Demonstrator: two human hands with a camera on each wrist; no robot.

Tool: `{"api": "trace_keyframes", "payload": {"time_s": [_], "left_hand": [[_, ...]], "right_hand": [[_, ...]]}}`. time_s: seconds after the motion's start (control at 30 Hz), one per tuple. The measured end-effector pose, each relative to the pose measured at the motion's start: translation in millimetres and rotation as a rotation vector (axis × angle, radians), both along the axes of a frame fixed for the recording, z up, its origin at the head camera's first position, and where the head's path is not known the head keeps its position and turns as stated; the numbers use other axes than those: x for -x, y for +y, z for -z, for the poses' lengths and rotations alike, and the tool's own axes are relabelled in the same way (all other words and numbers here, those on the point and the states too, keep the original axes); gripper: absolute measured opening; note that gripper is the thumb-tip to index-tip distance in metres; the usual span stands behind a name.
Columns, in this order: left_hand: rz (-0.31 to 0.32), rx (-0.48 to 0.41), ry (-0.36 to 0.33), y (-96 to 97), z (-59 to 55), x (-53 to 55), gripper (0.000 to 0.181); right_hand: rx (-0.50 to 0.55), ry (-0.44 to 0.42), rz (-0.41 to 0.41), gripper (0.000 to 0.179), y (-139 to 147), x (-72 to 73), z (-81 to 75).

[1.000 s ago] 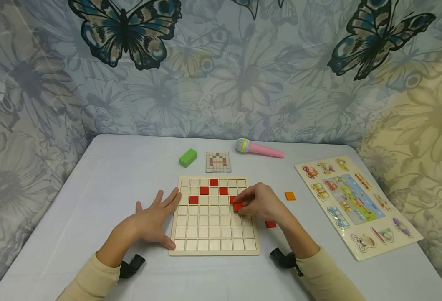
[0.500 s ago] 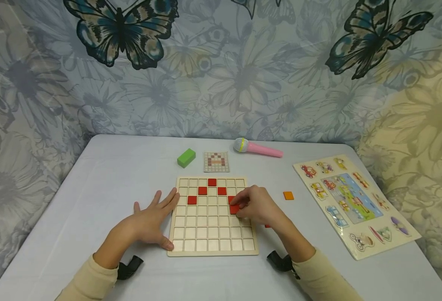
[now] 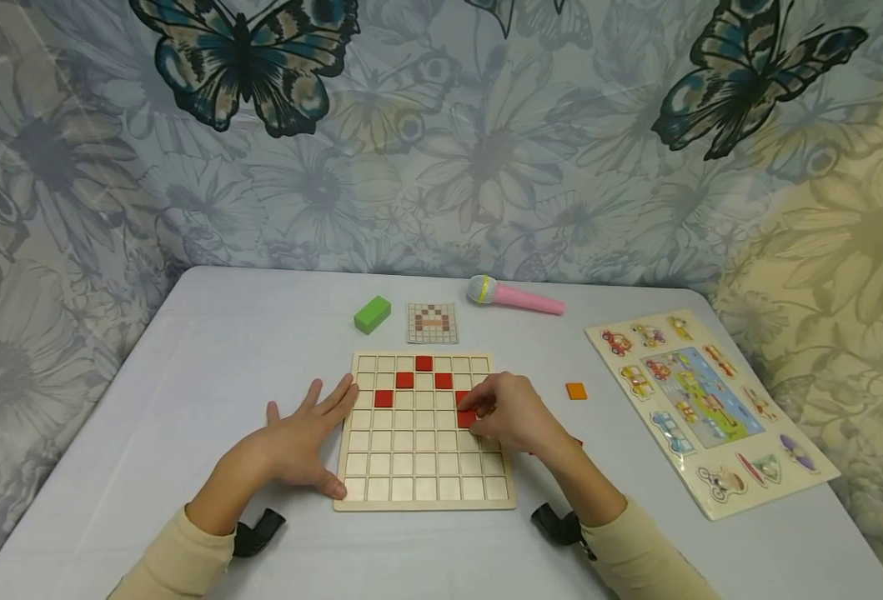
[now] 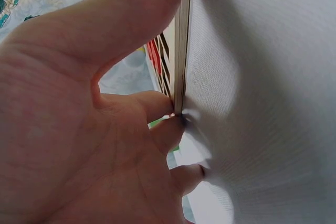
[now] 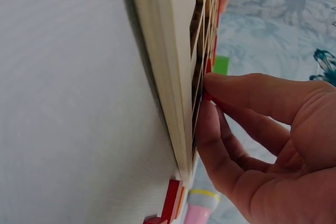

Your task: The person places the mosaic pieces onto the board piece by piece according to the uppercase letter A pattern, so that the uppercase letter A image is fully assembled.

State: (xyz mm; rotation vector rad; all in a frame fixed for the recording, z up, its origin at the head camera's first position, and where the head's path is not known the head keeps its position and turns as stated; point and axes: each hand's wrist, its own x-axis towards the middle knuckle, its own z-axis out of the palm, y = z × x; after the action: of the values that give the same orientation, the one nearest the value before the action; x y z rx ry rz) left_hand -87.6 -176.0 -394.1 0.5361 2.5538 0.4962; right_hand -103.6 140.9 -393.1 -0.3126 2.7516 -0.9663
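The gridded wooden board (image 3: 426,505) lies flat on the white table. Several red square tiles sit in its upper cells, among them a top tile (image 3: 423,363) and a left tile (image 3: 383,399). My right hand (image 3: 512,408) pinches another red tile (image 3: 466,421) between thumb and fingers at a right-side cell, just below a partly covered tile. In the right wrist view the pinched tile (image 5: 208,65) touches the grid; how deep it sits is hidden. With fingers spread, my left hand (image 3: 298,442) touches the board's left edge, thumb near the lower corner.
Behind the board are a green block (image 3: 372,315), a small pattern card (image 3: 432,323) and a pink toy microphone (image 3: 527,298). To the right lie an orange tile (image 3: 576,391) and a picture puzzle board (image 3: 606,337). Loose red tiles (image 5: 170,201) lie beside the board, mostly behind my right wrist.
My right hand has lowered the red tile into line with a cell below the right-hand tile and shifted it slightly left. My left hand keeps its place on the board's edge.
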Motion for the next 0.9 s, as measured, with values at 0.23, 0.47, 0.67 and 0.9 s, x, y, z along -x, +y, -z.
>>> {"api": "trace_keyframes", "payload": {"time_s": [0.23, 0.47, 0.67, 0.9], "left_hand": [[0.001, -0.007, 0.0, -0.2, 0.4, 0.2, 0.143], [0.001, -0.006, -0.001, -0.2, 0.9, 0.2, 0.143], [0.003, 0.003, 0.005, 0.2, 1.2, 0.4, 0.143], [0.004, 0.008, 0.005, 0.2, 0.2, 0.2, 0.142]], "right_hand": [[0.0, 0.01, -0.002, 0.023, 0.5, 0.0, 0.0], [0.043, 0.01, -0.001, 0.02, 7.4, 0.7, -3.6], [0.06, 0.004, 0.016, 0.016, 17.7, 3.9, -8.3], [0.06, -0.01, 0.047, 0.013, 26.8, 4.7, -14.6]]}}
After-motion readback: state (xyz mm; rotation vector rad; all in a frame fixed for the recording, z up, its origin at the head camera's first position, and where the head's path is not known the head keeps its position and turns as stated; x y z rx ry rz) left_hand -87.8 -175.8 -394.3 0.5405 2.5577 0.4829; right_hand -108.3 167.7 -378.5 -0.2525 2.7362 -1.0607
